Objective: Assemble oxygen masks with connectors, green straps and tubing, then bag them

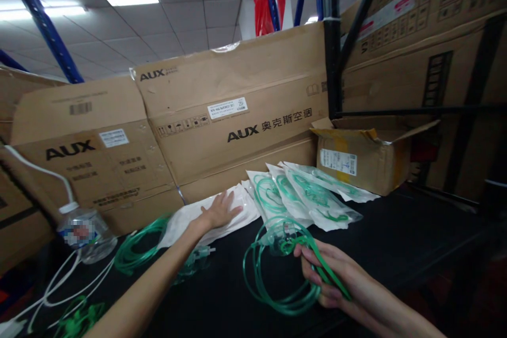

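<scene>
Cardboard reading "AUX" is standing beyond the left hand, which is resting spread on white packets; the right hand is gripping glossy coiled green tubing

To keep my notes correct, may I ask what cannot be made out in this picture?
All in the head view:
- White pouches: part is covered by the left hand.
- Green tubing: part is hidden in the grip of the right hand.
- Bottle label: blurred.
- Small carton: inside hidden by its walls; fine label print too small.
- Green bundle: cut off by the bottom edge.
</scene>
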